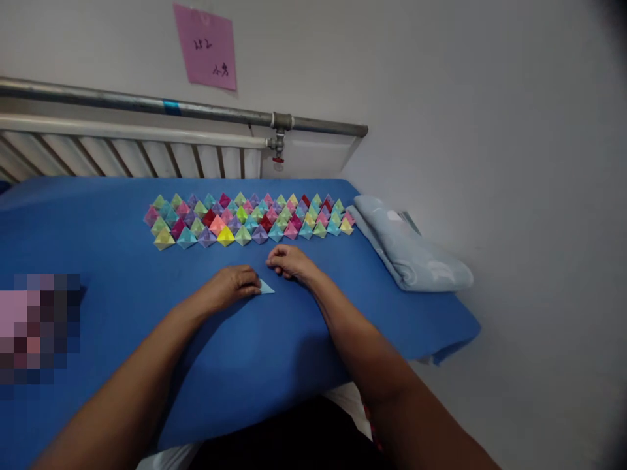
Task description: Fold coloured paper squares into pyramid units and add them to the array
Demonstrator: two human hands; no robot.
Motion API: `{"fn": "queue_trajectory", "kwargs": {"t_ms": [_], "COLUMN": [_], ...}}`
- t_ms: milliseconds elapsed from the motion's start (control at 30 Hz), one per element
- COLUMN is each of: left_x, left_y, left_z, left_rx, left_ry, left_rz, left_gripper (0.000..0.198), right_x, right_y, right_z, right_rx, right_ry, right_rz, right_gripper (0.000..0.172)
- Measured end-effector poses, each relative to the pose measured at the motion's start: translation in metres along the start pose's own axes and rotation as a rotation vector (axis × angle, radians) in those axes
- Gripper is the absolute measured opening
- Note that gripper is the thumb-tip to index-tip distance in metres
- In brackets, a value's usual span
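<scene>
A small light blue folded paper (266, 287) lies on the blue cloth, its pointed end showing to the right of my left hand (240, 283). The fingers of that hand are closed on the paper's left part and hide it. My right hand (288, 261) is held just above the cloth to the upper right, apart from the paper, with thumb and fingertips pinched together; whatever may be between them is too small to make out. Beyond both hands, several rows of colourful folded paper pieces (226, 235) stand close together.
The blue cloth (112, 261) covers the surface. A folded light blue blanket (416, 258) lies at the right by the wall. Behind are a radiator (181, 156) and a metal pipe (220, 115). A pink note (208, 49) hangs above. A blurred patch is at the left edge.
</scene>
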State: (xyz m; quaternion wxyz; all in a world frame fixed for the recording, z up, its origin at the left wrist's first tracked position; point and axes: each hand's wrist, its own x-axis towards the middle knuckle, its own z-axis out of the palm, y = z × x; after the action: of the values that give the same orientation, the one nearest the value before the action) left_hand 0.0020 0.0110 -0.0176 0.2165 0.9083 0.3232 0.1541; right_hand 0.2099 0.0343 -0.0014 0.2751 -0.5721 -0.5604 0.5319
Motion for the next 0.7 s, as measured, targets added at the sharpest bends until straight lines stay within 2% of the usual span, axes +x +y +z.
{"fn": "queue_trajectory", "kwargs": {"t_ms": [200, 333, 400, 467, 500, 600, 700], "left_x": [-0.004, -0.005, -0.006, -0.006, -0.007, -0.008, -0.007], "left_y": [0.007, 0.014, 0.015, 0.015, 0.015, 0.016, 0.021], "left_z": [0.01, 0.014, 0.014, 0.013, 0.012, 0.013, 0.015], "left_rx": [0.063, 0.112, 0.042, -0.076, -0.133, -0.278, -0.405], "left_ry": [0.081, 0.207, 0.292, 0.38, 0.422, 0.508, 0.554], "left_rz": [-0.102, -0.28, -0.393, -0.471, -0.499, -0.566, -0.623], "left_gripper": [0.026, 0.02, 0.018, 0.018, 0.019, 0.024, 0.022], "right_x": [0.003, -0.006, -0.012, -0.018, -0.02, -0.022, -0.022], "right_y": [0.002, -0.002, -0.005, -0.005, -0.004, 0.0, 0.003], "right_z": [0.002, 0.008, 0.018, 0.031, 0.037, 0.049, 0.049], "right_rx": [0.107, 0.12, 0.118, 0.073, 0.021, -0.191, -0.34], "right_ry": [0.027, 0.069, 0.112, 0.158, 0.16, 0.184, 0.206], "right_rz": [0.005, -0.011, -0.074, -0.254, -0.294, -0.358, -0.38], "right_gripper": [0.007, 0.007, 0.013, 0.02, 0.021, 0.017, 0.01]}}
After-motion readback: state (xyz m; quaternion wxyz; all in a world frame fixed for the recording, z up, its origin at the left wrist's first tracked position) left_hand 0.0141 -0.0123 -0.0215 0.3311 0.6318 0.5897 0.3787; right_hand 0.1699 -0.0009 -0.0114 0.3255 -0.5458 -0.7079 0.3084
